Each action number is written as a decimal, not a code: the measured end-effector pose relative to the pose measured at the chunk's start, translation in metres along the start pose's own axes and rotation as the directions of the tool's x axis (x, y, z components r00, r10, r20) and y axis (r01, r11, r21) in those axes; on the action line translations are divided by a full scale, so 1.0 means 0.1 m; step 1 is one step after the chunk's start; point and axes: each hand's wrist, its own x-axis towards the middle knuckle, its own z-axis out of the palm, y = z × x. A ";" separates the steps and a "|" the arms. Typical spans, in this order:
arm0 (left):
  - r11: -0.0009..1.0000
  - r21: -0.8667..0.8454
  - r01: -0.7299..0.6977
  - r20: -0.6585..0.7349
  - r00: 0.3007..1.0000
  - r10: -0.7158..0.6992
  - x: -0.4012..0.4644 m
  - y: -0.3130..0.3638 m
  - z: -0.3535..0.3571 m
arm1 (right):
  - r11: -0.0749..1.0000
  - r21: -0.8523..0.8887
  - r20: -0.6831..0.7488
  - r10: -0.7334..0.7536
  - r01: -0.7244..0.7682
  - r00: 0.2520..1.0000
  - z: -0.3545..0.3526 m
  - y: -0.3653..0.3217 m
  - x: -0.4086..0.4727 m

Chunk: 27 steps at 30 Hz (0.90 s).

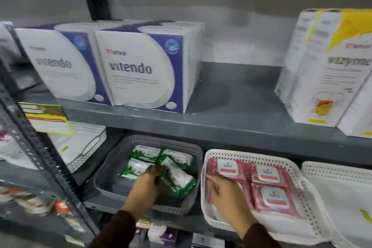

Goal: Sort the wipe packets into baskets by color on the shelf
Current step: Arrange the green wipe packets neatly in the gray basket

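On the lower shelf a grey basket point(108, 179) holds several green wipe packets point(177, 157). My left hand point(145, 185) reaches into it, fingers on a tilted green packet point(179, 179) at the front. Beside it on the right, a white basket point(213, 215) holds several pink wipe packets point(267, 173). My right hand point(227, 195) lies over the basket's left side, fingers closed around the left edge of a pink packet point(211, 185). Both sleeves are dark.
An empty white basket point(338, 169) stands at the far right, another white basket point(90, 143) at the left behind a slotted metal upright point(40, 147). The shelf above carries Vitendo boxes point(141, 70) and yellow-white boxes point(330, 70). A yellow-green label point(48, 119) hangs from its edge.
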 end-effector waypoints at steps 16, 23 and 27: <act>0.924 0.332 -0.189 0.456 0.890 0.019 0.33 -0.98 -0.33 | 0.944 -0.275 0.580 0.013 0.181 0.815 1.11 -0.60 0.70; 0.928 0.251 -0.276 0.527 0.843 0.109 0.55 -1.05 -0.24 | 0.929 -0.353 0.499 0.087 0.111 0.862 1.38 -0.71 0.79; 0.888 0.237 -0.394 0.536 0.815 0.219 0.62 -1.16 -0.21 | 0.910 -0.411 0.404 0.123 0.060 0.906 1.51 -0.77 0.86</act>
